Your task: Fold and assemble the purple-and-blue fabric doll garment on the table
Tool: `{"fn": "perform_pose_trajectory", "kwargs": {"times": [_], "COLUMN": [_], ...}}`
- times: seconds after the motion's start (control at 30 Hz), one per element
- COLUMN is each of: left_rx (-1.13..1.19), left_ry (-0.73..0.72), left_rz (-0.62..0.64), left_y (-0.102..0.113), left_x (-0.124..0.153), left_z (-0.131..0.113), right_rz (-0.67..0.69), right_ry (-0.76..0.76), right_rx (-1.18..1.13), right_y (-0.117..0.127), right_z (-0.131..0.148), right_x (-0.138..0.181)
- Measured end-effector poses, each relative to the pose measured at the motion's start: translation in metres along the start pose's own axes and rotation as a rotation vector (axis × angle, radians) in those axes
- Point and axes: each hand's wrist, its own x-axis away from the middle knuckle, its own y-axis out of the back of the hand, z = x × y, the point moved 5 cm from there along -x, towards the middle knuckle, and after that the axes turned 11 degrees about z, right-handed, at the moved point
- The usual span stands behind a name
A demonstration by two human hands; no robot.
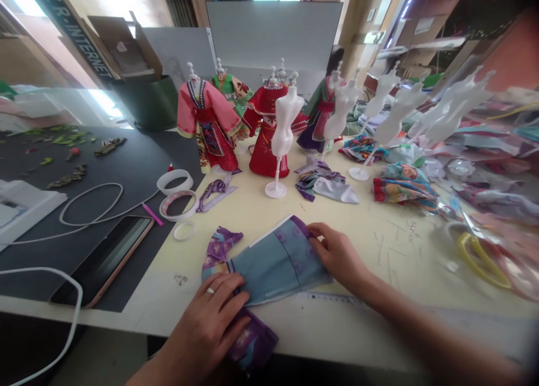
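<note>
A small blue and purple doll garment (275,261) lies flat on the cream table (391,245) near its front edge. My left hand (214,313), with a ring on one finger, presses flat on the garment's lower left part, fingers stretched out. My right hand (337,254) rests on the garment's right edge, and its fingers curl onto the purple trim. A clear ruler (332,299) lies under the garment's lower right edge.
Dressed doll mannequins (210,122) and bare white ones (284,133) stand behind the garment, with cloth heaps (402,186) to the right. Tape rolls (179,198), a tablet (109,257) and white cables (90,203) lie on a black mat (138,167) to the left.
</note>
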Motion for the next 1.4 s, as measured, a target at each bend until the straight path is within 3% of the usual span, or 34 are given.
{"fn": "perform_pose_trajectory", "kwargs": {"times": [0.37,0.83,1.0,1.3,1.4], "left_rx": [0.046,-0.011,-0.033,-0.070,-0.054], "left_ry": [-0.047,0.051,-0.015,-0.018,-0.046], "left_rz": [0.059,-0.022,0.033,0.040,0.027], "left_y": [-0.002,0.005,0.001,0.001,0.001], "left_x": [0.001,-0.012,-0.014,-0.006,-0.005], "left_z": [-0.005,0.000,-0.003,-0.002,-0.006], "right_rz": [0.055,0.117,0.197,0.053,-0.014], "right_ry": [-0.040,-0.065,-0.055,-0.018,0.072], "right_rx": [-0.004,-0.064,-0.117,0.122,0.173], "right_y": [0.002,0.009,0.006,0.015,0.025], "right_z": [0.001,-0.005,-0.005,-0.011,-0.003], "right_x": [-0.002,-0.007,-0.005,-0.001,0.010]}}
